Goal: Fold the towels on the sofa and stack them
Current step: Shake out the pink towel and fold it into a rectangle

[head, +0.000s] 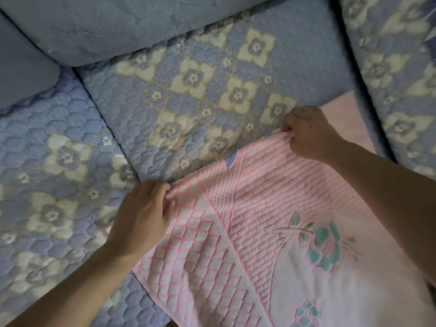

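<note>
Blue quilted sofa [184, 95], three seat cushions visible, one pink patterned towel [259, 232] spread lower right, left hand [141, 215] pinching its near-left corner, right hand [309, 133] pinching far corner, second plain pink towel [342, 114] beneath.

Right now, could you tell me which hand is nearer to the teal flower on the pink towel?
Right. The right hand pinches the pink towel edge above the teal flower; the left hand grips the far left corner.

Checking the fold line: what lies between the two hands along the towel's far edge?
Only the pink towel's own edge, stretched between the left hand and right hand; the head view shows nothing resting on it, with the blue quilted sofa cover just beyond.
</note>
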Demonstrator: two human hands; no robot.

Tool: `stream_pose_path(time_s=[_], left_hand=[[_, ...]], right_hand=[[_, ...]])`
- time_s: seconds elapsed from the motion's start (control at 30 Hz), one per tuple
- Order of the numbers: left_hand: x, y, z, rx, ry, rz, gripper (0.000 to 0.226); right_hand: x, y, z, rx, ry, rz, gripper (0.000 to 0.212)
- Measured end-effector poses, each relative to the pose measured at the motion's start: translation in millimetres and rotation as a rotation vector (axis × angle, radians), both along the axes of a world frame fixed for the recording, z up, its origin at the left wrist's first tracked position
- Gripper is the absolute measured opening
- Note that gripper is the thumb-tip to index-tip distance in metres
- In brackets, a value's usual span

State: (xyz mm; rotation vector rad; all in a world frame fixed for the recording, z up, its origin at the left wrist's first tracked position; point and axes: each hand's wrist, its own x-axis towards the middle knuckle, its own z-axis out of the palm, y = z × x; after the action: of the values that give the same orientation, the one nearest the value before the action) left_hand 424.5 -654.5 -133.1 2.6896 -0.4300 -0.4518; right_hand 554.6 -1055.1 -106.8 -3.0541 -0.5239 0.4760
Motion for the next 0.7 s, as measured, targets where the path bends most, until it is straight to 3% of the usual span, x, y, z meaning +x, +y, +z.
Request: stream_pose_path(time_s=[0.13,0.23,0.3,0.43,0.53,0.6,0.7], left_hand=[[24,-47,-5,-0.108,-0.078,0.027,0.026],[35,-67,-7,-0.12,-0.061,0.031,0.028],[38,-76,-3,-0.105,-0.103,-0.003,0.037],[32,-86,-2,-0.087,-0.191,-0.261,0.053],[26,-87,-13,-0.083,-0.133,-0.298,0.039],[28,-88,-15,-0.128,-0.065,-0.239,0.04],[33,-85,-12,-0.035,-0.025,-0.166,0.04]], right_hand=[[13,0,5,0.04,0.14,0.119,0.048],[18,0,10,-0.012,0.108,0.165,0.031],[22,2,16,0.0,0.147,0.079,0.026],[25,14,20,-0.236,0.332,0.018,0.019],[18,31,12,-0.478,0.146,0.035,0.027],[0,51,5,-0.349,-0.091,-0.17,0.031],[-72,92,8,0.123,-0.29,-0.377,0.035]])
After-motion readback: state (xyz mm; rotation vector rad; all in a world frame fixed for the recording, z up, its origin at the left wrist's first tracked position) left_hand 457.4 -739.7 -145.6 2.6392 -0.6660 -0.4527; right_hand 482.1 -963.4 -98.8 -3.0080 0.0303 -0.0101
